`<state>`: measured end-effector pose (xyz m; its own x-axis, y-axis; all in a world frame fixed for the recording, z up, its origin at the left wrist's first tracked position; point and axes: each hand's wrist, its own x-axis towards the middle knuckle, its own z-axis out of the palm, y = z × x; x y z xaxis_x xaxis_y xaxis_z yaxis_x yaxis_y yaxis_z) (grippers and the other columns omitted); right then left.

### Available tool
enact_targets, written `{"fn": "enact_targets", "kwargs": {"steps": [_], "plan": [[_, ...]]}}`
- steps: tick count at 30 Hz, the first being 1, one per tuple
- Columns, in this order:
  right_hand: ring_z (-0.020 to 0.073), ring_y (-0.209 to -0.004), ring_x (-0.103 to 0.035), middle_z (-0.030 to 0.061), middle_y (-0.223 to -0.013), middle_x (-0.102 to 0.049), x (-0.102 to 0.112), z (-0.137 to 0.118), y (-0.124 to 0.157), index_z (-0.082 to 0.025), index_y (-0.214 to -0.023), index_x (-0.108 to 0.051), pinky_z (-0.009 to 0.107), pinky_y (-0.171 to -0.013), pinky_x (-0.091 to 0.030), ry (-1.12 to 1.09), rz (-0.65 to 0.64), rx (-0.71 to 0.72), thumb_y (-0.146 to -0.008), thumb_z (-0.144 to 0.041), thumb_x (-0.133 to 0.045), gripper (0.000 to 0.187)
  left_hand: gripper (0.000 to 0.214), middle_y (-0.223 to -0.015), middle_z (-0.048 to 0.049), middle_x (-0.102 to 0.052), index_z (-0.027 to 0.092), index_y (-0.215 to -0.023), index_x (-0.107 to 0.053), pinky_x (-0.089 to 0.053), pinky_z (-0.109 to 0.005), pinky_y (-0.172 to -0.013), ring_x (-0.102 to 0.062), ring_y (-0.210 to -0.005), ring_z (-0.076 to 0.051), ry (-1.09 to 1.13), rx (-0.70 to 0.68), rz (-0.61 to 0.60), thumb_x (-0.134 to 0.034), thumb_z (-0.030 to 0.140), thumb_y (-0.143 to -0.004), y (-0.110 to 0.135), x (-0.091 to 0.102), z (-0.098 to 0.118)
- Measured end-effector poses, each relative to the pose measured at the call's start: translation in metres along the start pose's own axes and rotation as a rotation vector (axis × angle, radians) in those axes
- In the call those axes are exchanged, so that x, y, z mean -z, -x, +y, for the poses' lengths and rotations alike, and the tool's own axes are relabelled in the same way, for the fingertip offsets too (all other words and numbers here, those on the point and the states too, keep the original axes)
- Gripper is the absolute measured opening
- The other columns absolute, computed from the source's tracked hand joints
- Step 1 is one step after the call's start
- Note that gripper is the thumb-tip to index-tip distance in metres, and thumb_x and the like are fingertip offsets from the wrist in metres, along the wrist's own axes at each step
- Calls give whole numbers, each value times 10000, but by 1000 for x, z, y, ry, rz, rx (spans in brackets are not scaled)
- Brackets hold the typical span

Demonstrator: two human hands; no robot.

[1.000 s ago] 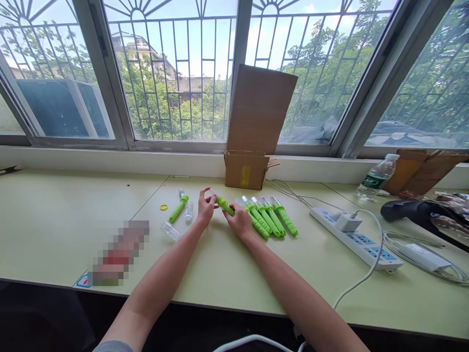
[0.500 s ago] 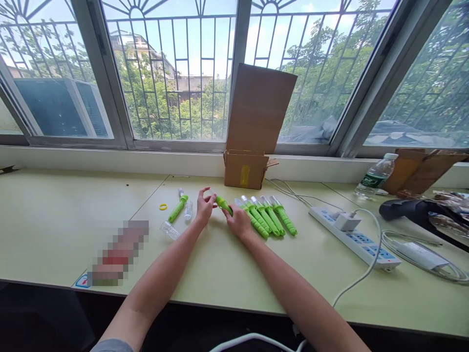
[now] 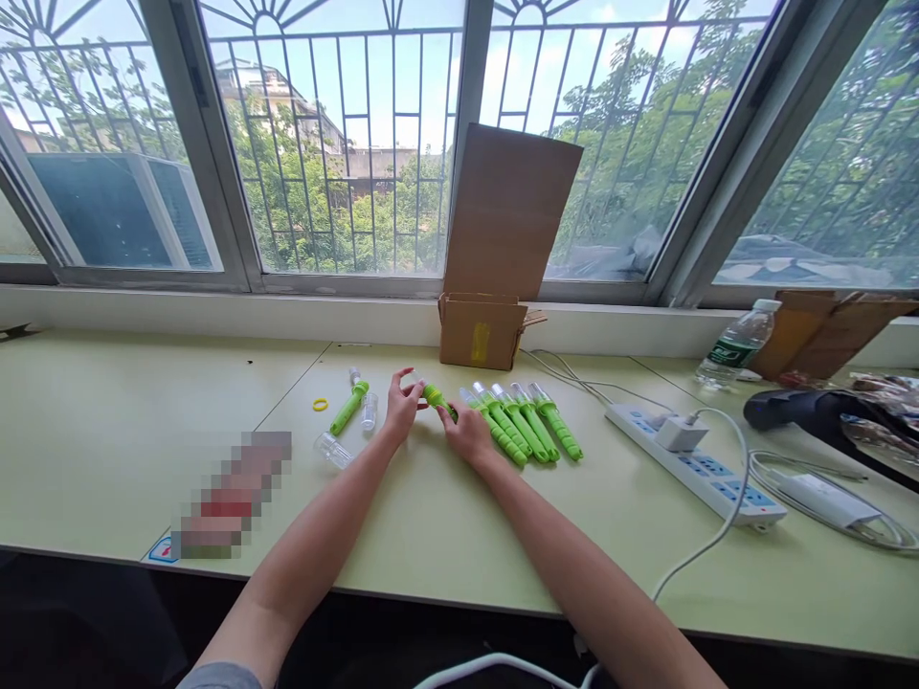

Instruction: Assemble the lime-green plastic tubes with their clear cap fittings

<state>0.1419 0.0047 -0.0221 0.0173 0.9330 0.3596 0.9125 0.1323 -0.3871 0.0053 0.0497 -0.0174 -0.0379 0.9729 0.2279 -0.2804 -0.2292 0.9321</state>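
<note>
Between my hands is a green stick with a ribbed body and a clear end, tilted. My left hand is closed on its upper, clear end, while my right hand grips the lower part of the handle. Just right of my right hand lie several similar green sticks with clear ends in a row. To the left are another green stick, a clear plastic cap, a larger clear plastic cap near my left forearm, and a yellow ring.
A cardboard box with its flap raised stands against the window sill. On the right are a white power strip with cables, a water bottle and a dark strap-like object. A blurred-out item lies at the front left.
The green stick has shifted very slightly and the fingers of my right hand have moved a little on its handle. Everything on the table stays where it was.
</note>
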Motion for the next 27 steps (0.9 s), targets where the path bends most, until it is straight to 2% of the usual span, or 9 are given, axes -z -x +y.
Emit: {"fn": "enact_targets", "kwargs": {"steps": [4,12,20,27], "plan": [[234,-860,-654,100,-956,-726,0,0,1,-194,-1117,-662,274,-629,-361,-16,34,-20,-942,-491,-436,412,529,-870,-49,-650,218,-1232,-445,-572,-339,-681,-647,-744,-150,3,5,1,-673,355,-775,1,0,1],[241,-896,-657,91,-992,-722,1,-1,1,-202,-1139,-654,277,-641,-381,-21,29,-45,-924,-491,-471,404,537,-874,-43,-651,216,-1229,-396,-564,-314,-647,-646,-742,-152,-3,2,24,-661,352,-783,0,-2,-1],[235,-876,-655,78,-952,-718,5,-5,2,-203,-1100,-654,271,-616,-364,-17,31,-53,-886,-487,-536,374,464,-804,-8,-620,213,-1161,-414,-525,-251,-590,-613,-687,-131,-91,-84,54,-632,400,-797,0,-6,-2],[225,-840,-649,73,-917,-705,5,-9,2,-208,-1051,-653,271,-589,-337,27,11,-106,-883,-459,-532,325,382,-792,-12,-649,222,-1174,-439,-499,-288,-697,-628,-717,-155,-279,-194,78,-558,403,-858,4,-10,1]]}}
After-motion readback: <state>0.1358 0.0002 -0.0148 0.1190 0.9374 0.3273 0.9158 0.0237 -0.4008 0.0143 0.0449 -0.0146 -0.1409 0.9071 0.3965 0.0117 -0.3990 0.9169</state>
